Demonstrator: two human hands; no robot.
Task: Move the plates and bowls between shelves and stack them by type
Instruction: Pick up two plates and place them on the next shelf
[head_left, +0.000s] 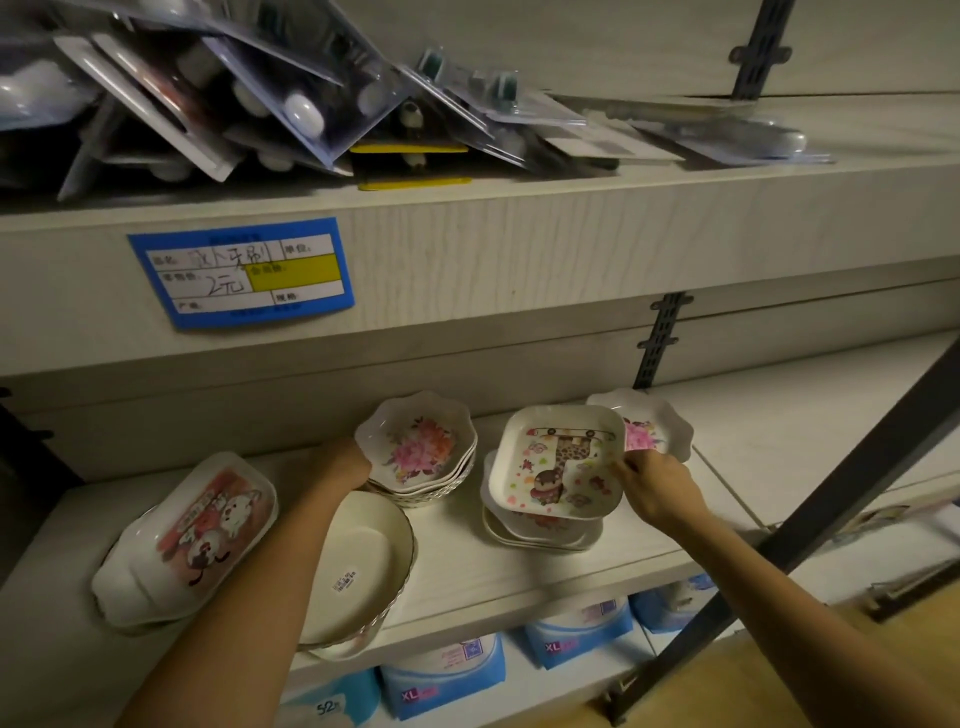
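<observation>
Square plate (558, 462) in my right hand (655, 488): white; brown-spotted cartoon giraffe, small pink flowers.
Scalloped bowls (415, 448): white; pink and orange blossoms.
Oval plates (363, 566): plain cream, thin dark rim line.
Oblong plate (192, 538): white; red cartoon print.
Shelf tag (241, 273): blue border, yellow block.

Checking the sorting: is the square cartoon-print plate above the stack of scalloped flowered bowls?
No, the right hand holds that square cartoon-print plate over white square plates.
</observation>
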